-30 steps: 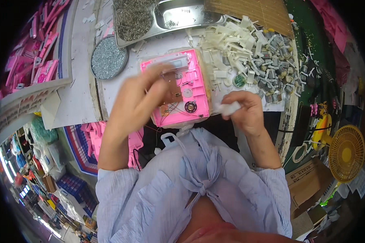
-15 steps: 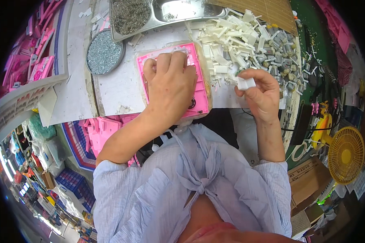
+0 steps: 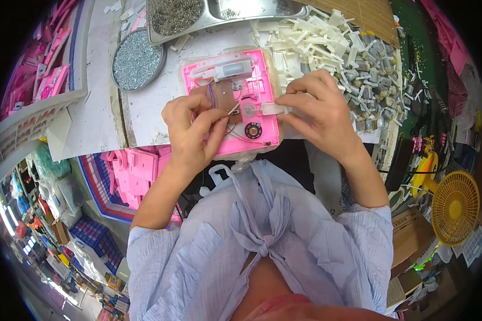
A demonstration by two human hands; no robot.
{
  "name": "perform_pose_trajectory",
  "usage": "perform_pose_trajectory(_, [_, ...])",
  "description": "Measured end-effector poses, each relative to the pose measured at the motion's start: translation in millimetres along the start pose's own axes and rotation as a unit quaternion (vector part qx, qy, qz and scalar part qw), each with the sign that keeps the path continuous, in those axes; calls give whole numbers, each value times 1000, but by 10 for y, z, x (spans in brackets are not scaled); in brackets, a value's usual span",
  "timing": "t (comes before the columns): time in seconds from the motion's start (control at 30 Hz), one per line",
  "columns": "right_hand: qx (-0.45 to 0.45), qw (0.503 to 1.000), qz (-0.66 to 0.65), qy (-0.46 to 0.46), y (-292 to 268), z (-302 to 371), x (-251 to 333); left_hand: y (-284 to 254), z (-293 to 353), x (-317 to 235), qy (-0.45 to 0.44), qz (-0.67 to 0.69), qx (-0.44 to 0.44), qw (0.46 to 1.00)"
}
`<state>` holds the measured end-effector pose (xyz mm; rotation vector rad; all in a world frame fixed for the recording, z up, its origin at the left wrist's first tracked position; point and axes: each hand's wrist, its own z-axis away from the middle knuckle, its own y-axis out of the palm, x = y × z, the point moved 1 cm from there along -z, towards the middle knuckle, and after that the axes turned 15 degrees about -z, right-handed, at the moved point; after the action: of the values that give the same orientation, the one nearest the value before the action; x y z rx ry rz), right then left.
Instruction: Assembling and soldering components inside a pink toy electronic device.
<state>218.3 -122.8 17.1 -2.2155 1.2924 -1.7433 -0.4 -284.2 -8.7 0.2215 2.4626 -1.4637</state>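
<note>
A pink plastic casing (image 3: 241,145) lies open in front of me, with a brown circuit board (image 3: 227,96), a round black speaker (image 3: 253,130) and thin wires inside it. Over the board's near part is my left hand (image 3: 193,128), thumb and fingertips pinched together close to a thin white piece; what they grip is too small to make out. From the right, my right hand (image 3: 321,112) pinches a small whitish plastic part (image 3: 273,108) across the casing's right wall. A white and grey motor-like unit (image 3: 235,69) sits along the casing's far side.
Beyond my right hand, white plastic parts (image 3: 305,43) and grey motor-like pieces (image 3: 364,80) are heaped. A round dish of screws (image 3: 137,60) stands left, a metal tray (image 3: 230,18) at the back. Pink parts (image 3: 136,171) fill a crate below left; a yellow fan (image 3: 455,208) stands right.
My right hand has brought the white part left to the casing's right wall. My left hand has drawn back toward the near left, uncovering the casing's inside, and now pinches near the board.
</note>
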Motion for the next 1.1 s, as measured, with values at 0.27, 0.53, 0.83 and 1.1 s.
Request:
perform_pose_trajectory(0.27, [93, 988, 91, -81, 118, -216, 73, 60, 61, 31, 15, 15, -21, 1000])
perform_pose_trajectory(0.53, [53, 994, -21, -91, 178, -102, -236, 98, 33, 15, 53, 15, -39, 998])
perform_pose_trajectory(0.83, [33, 995, -21, -88, 224, -97, -229, 68, 3, 15, 69, 29, -15, 997])
perform_pose_trajectory(1.1, [44, 996, -31, -72, 323, -114, -208, 101, 24, 42, 70, 32, -30, 997])
